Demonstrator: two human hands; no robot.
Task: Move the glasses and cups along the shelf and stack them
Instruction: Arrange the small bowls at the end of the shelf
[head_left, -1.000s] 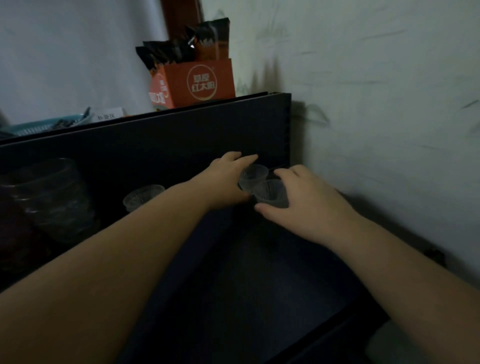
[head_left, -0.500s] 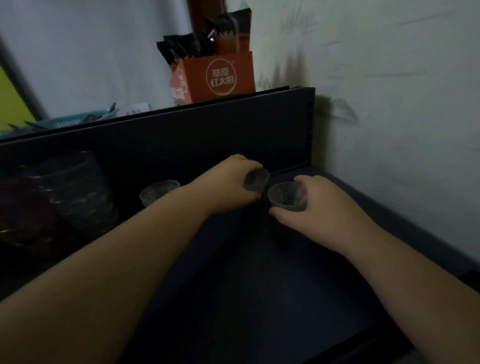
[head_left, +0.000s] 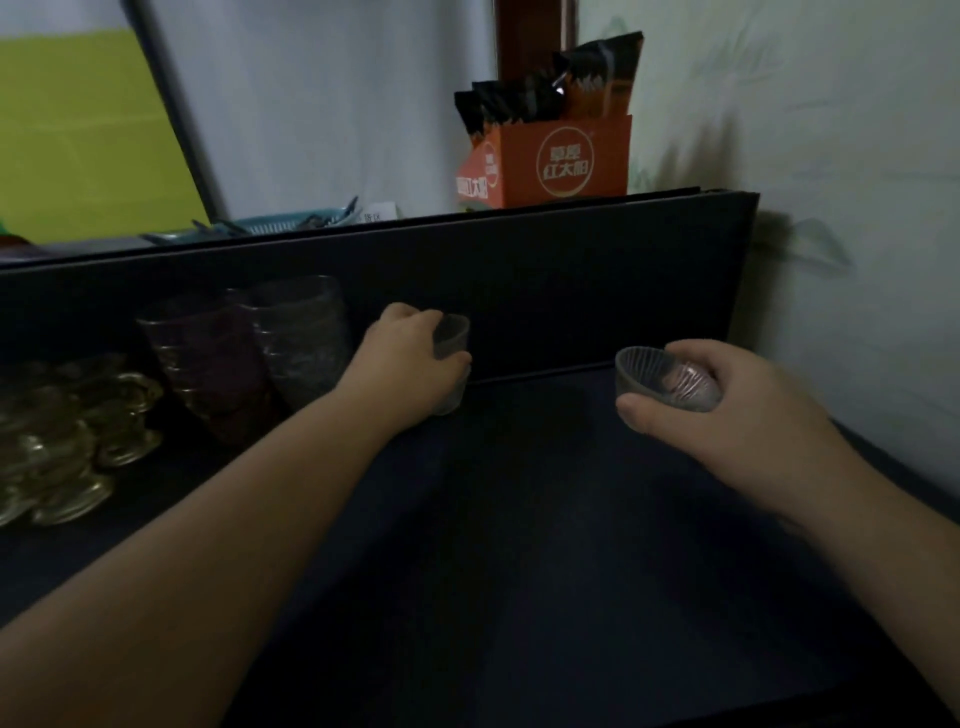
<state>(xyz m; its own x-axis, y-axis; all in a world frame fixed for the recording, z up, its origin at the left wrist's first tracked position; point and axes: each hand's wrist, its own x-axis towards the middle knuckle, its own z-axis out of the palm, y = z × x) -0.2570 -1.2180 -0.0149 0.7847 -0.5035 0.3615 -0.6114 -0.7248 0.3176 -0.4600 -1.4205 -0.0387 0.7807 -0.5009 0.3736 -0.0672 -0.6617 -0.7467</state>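
A dark shelf (head_left: 519, 519) is seen from above, backed by a dark upright panel (head_left: 571, 280). A small clear cup (head_left: 451, 340) is gripped by the left hand (head_left: 410, 358), and beneath it a second cup (head_left: 451, 400) is partly hidden. A ribbed clear cup (head_left: 660, 379) is held tilted in the right hand (head_left: 727, 415), well apart from the left. Stacked dark tumblers (head_left: 208, 374) and stacked clear tumblers (head_left: 301, 338) are stood at the left, beside gold-tinted glassware (head_left: 67, 431). An orange box (head_left: 550, 161) is set above the panel
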